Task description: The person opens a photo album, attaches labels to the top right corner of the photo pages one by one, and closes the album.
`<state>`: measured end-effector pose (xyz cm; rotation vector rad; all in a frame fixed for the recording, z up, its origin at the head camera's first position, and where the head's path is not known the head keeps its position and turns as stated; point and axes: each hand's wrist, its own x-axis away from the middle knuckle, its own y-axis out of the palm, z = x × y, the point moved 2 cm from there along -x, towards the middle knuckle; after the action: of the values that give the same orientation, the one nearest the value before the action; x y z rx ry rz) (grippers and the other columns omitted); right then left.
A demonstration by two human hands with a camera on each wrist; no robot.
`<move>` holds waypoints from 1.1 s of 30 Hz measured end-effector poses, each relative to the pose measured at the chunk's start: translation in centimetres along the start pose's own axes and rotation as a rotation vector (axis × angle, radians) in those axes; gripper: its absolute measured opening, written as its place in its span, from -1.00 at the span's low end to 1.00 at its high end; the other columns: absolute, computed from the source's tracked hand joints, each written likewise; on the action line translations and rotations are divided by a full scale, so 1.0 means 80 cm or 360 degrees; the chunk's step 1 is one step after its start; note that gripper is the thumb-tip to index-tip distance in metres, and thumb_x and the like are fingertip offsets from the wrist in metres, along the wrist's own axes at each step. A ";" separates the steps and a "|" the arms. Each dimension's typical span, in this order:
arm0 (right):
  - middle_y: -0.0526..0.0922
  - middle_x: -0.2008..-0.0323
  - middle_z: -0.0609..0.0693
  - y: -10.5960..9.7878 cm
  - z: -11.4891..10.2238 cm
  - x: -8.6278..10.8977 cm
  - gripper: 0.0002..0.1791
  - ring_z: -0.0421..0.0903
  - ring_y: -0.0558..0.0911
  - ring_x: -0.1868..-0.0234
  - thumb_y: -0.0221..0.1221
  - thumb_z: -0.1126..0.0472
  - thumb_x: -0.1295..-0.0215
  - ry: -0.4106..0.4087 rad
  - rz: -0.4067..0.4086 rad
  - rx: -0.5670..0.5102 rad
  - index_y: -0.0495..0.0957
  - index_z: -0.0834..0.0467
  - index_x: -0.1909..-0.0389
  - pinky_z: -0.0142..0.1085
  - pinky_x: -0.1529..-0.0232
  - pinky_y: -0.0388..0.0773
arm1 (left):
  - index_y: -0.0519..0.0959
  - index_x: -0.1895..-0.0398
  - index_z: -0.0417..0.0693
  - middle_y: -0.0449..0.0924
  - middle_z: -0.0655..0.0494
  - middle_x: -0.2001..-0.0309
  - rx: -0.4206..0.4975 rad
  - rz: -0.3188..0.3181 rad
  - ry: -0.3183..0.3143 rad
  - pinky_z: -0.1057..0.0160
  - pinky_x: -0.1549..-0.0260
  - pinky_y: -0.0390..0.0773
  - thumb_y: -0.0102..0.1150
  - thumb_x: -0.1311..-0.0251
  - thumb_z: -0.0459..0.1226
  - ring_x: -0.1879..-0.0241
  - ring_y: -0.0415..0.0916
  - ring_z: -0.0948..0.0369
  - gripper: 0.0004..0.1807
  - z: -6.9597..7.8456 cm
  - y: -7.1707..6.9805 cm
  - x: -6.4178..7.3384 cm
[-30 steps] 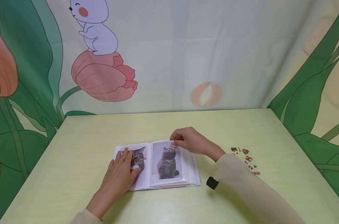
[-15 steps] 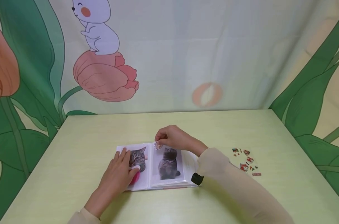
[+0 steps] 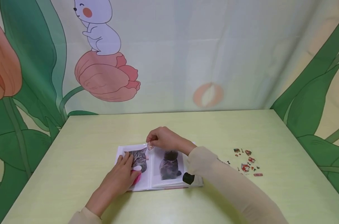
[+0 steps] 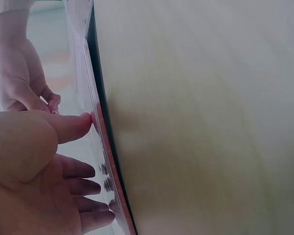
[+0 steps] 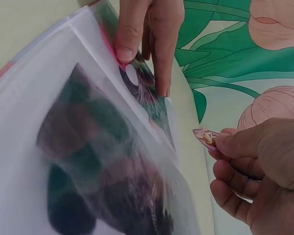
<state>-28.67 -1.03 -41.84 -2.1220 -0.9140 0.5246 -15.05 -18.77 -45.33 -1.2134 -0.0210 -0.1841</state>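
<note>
Now the sticker (image 3: 150, 147), pinched in the right hand (image 3: 163, 138), has been carried leftward over the album's gutter (image 3: 151, 171), seemingly not yet set down, while the left page (image 3: 144, 183) is pressed by the straight-fingered left hand (image 3: 117, 175).

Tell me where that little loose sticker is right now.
In the head view, the sticker is just left of centre, pinched in the right hand at the far edge of the open photo album, by its middle fold.
</note>
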 end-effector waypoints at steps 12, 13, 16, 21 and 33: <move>0.76 0.28 -0.03 0.014 0.009 -0.020 -0.89 -0.23 0.55 0.35 0.25 0.38 -0.43 0.0029 -0.0007 0.0085 0.74 0.19 0.19 -0.46 0.35 0.44 | 0.25 -0.47 -0.51 0.06 -0.46 -0.54 0.0017 0.0016 0.0045 -0.31 -0.42 0.15 0.18 -0.47 -0.09 -0.52 -0.07 -0.40 -0.24 -0.003 0.002 0.001; 0.76 0.28 -0.03 0.016 0.009 -0.021 -0.89 -0.22 0.55 0.35 0.25 0.37 -0.43 0.0034 -0.0005 0.0090 0.74 0.19 0.19 -0.46 0.34 0.44 | 0.24 -0.47 -0.51 0.06 -0.45 -0.54 0.0017 0.0013 0.0041 -0.31 -0.42 0.15 0.18 -0.47 -0.09 -0.52 -0.07 -0.40 -0.24 -0.003 0.001 0.001; 0.76 0.28 -0.04 0.019 0.010 -0.025 -0.90 -0.22 0.54 0.34 0.27 0.36 -0.42 0.0049 0.0000 0.0101 0.75 0.18 0.20 -0.45 0.32 0.44 | 0.24 -0.48 -0.50 0.06 -0.45 -0.54 0.0014 0.0000 0.0027 -0.31 -0.42 0.13 0.17 -0.48 -0.08 -0.53 -0.08 -0.40 -0.23 -0.004 0.000 0.002; 0.76 0.29 -0.04 0.023 0.008 -0.031 -0.90 -0.21 0.54 0.33 0.26 0.35 -0.43 0.0047 -0.0012 0.0093 0.75 0.18 0.21 -0.45 0.30 0.45 | 0.24 -0.48 -0.51 0.05 -0.45 -0.54 0.0015 0.0004 0.0033 -0.30 -0.43 0.13 0.17 -0.48 -0.09 -0.52 -0.08 -0.40 -0.24 -0.004 -0.001 0.003; 0.72 0.34 -0.08 0.029 0.009 -0.039 -0.83 -0.19 0.53 0.31 0.19 0.39 -0.47 0.0022 -0.0101 0.0140 0.74 0.15 0.23 -0.42 0.25 0.46 | 0.24 -0.47 -0.52 0.05 -0.45 -0.54 0.0019 0.0022 0.0036 -0.29 -0.43 0.12 0.16 -0.49 -0.10 -0.52 -0.07 -0.40 -0.25 -0.005 0.001 0.003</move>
<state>-30.13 -4.09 -43.89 -2.0087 -0.9310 0.5080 -14.82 -19.19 -45.52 -1.1995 0.0060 -0.1857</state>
